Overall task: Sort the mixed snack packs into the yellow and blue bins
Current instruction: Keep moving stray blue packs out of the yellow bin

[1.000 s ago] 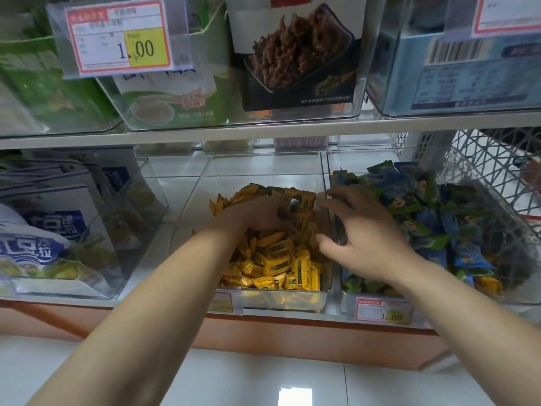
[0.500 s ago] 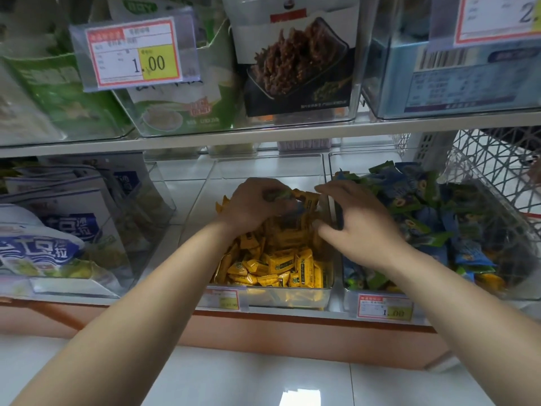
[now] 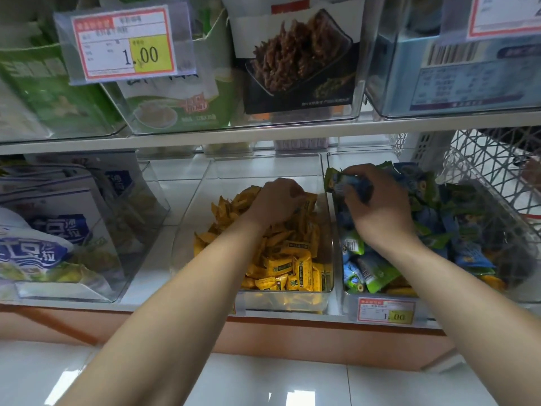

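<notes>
While white-and-blue bags [image 3: 38, 247] lean inside a clear bin [image 3: 146, 177] at the far left of the lower shelf [image 3: 164, 259], a price tag [image 3: 126, 43] reading 1.00 hangs on the tier above them. Next along, the left hand [image 3: 278, 200] reaches into the yellow bin [image 3: 287, 301], a clear tub heaped with yellow packs [image 3: 289, 259]. It lies knuckles up on the back of the heap with its fingers [image 3: 295, 194] curled down among the packs; their tips are hidden, so I cannot tell whether they grip one. Just beside it, across the wall between the two tubs, the right hand [image 3: 380, 209] hovers over the back left corner of the blue bin [image 3: 349, 306]. Thumb and curled fingers pinch a blue pack [image 3: 348, 186], lifted a little above the pile of blue and green packs [image 3: 456, 227] that fills this tub. A few yellow packs lie mixed in near its front right. A small price label [image 3: 386, 310] sits on the front wall. Furthest right stands a white mesh basket [image 3: 483, 159], touching the blue bin's side
</notes>
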Motion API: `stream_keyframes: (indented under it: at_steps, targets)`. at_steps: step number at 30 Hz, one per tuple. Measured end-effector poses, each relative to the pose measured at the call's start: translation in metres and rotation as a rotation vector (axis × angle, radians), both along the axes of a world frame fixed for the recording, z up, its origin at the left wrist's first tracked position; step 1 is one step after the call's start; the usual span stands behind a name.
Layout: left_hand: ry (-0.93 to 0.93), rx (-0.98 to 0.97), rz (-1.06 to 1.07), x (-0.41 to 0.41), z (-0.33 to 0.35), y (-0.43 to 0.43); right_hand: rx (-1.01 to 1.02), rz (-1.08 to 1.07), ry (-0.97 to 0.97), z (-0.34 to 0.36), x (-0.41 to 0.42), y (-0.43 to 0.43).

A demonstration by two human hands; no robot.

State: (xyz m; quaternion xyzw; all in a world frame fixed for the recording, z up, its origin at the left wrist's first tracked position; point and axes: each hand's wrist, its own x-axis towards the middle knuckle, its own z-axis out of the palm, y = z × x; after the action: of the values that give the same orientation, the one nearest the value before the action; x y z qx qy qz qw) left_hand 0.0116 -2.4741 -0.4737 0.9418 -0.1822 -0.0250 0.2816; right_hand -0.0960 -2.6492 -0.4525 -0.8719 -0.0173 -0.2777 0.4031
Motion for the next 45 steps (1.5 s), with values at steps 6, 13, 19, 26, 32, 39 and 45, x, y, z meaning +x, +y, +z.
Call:
stream_keyframes:
  at_steps: [6,13,19,26,32,39,45]
  targets:
    - [0.017,0.253,-0.047,0.024,-0.034,-0.011,-0.019,-0.001,0.022,-0.005,0.003,-0.002]
    - [0.037,0.329,-0.125,0.027,-0.039,-0.008,-0.001,0.006,0.065,-0.005,0.002,-0.003]
    - [0.074,0.047,-0.122,0.013,-0.030,0.008,0.025,0.049,0.067,-0.002,0.000,-0.006]
    - [0.170,-0.037,-0.017,-0.024,0.006,0.038,0.105,0.053,0.020,0.009,-0.009,0.007]
    - [0.182,-0.442,0.048,-0.086,0.049,0.054,0.375,0.171,0.127,0.025,-0.021,0.031]
    - [0.262,-1.057,0.300,-0.157,0.075,0.058,0.854,0.392,0.386,0.030,-0.061,0.071]
    - [0.277,-1.094,0.376,-0.192,0.069,0.057,0.929,0.450,0.445,0.040,-0.081,0.084]
